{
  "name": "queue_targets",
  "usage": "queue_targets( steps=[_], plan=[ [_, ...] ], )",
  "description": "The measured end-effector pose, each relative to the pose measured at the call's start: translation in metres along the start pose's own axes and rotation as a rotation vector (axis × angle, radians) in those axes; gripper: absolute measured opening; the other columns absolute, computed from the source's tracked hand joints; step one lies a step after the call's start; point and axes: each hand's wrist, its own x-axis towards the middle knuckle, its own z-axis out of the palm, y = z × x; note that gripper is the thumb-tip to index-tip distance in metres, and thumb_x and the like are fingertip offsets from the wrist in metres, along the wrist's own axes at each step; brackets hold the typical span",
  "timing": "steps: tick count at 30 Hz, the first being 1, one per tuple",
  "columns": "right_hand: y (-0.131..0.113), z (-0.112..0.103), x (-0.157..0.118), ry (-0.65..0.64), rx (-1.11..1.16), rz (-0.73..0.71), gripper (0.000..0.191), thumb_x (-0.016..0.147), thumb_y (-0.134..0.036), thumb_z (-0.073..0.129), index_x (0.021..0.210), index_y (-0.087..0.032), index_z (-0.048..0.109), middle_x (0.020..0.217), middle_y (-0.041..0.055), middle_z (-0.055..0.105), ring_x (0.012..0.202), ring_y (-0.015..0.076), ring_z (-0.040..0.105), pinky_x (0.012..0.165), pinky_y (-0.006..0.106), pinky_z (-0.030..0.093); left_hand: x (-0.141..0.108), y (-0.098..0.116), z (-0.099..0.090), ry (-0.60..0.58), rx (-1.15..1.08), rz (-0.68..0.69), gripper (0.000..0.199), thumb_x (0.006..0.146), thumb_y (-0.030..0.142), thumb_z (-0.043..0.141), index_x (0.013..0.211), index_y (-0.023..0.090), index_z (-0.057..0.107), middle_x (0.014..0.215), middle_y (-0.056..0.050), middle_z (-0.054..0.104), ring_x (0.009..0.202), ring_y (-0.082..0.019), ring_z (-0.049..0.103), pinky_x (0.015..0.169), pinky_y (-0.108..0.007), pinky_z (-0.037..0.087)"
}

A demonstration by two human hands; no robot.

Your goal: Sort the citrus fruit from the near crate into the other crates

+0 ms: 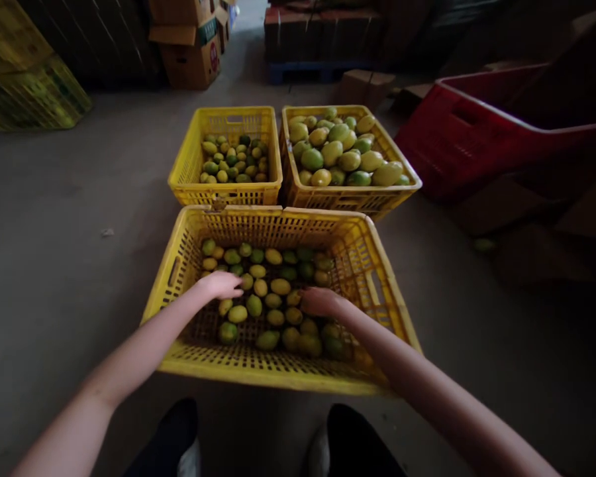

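Note:
Both arms reach into a large yellow plastic crate (273,377) on the floor. Green and yellow lemons (281,287) lie loosely spread over its slotted bottom. My left hand (221,285) is low over the left part, open, with its fingers stretched toward a yellowish lemon (247,281); the fingertips are at its side. Right of the middle, my right hand (320,302) points down and inward at another lemon (294,298). Its fingers are dark and partly hidden, so their grip on that lemon is unclear. More lemons gather near the crate's front right.
Behind stand a yellow crate (176,175) with small lemons and another (407,185) heaped with bigger ones. A red bin (427,142) is on the right, near dark cardboard. Cardboard boxes (191,63), a blue pallet (302,73) and stacked yellow crates (40,96) are farther back.

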Motion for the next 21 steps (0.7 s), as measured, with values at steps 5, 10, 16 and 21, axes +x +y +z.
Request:
queue_targets(
  steps=[5,10,16,21],
  plan=[
    [-0.024,-0.008,0.05,0.091,-0.071,-0.062,0.039,0.077,-0.016,0.064,0.116,-0.014,0.06,0.122,0.0197,0.062,0.116,0.0331,0.057,0.094,0.043,0.045,0.015,0.012,-0.025,0.021,0.205,0.015,0.025,0.068,0.032,0.076,0.054,0.023,0.058,0.061,-0.006,0.064,0.107,-0.031,0.064,0.104,-0.04,0.038],
    [-0.048,-0.009,0.109,0.199,-0.107,-0.025,0.054,0.082,-0.02,0.061,0.132,-0.007,0.043,0.134,0.0265,0.049,0.127,0.0348,0.045,0.1,0.043,0.039,0.015,0.018,-0.04,-0.018,0.369,-0.063,0.022,0.056,0.022,0.083,0.057,0.021,0.061,0.063,-0.006,0.067,0.106,-0.034,0.064,0.104,-0.043,0.037],
    [-0.068,0.013,0.121,0.325,-0.099,0.073,0.056,0.075,-0.001,0.056,0.129,0.0,0.038,0.129,0.0309,0.048,0.121,0.0363,0.048,0.096,0.045,0.041,0.007,0.041,-0.037,-0.252,0.823,-0.09,0.031,0.073,0.037,0.071,0.098,0.018,0.07,0.115,-0.015,0.069,0.116,-0.032,0.059,0.103,-0.039,0.038],
    [-0.062,-0.015,0.107,0.334,-0.014,0.026,0.061,0.064,-0.011,0.072,0.118,-0.009,0.044,0.119,0.0226,0.058,0.106,0.0326,0.058,0.087,0.038,0.047,-0.001,0.058,-0.041,-0.451,1.203,-0.054,0.054,0.092,0.041,0.043,0.138,0.012,0.049,0.139,-0.019,0.051,0.126,-0.028,0.052,0.103,-0.033,0.038]
  ],
)
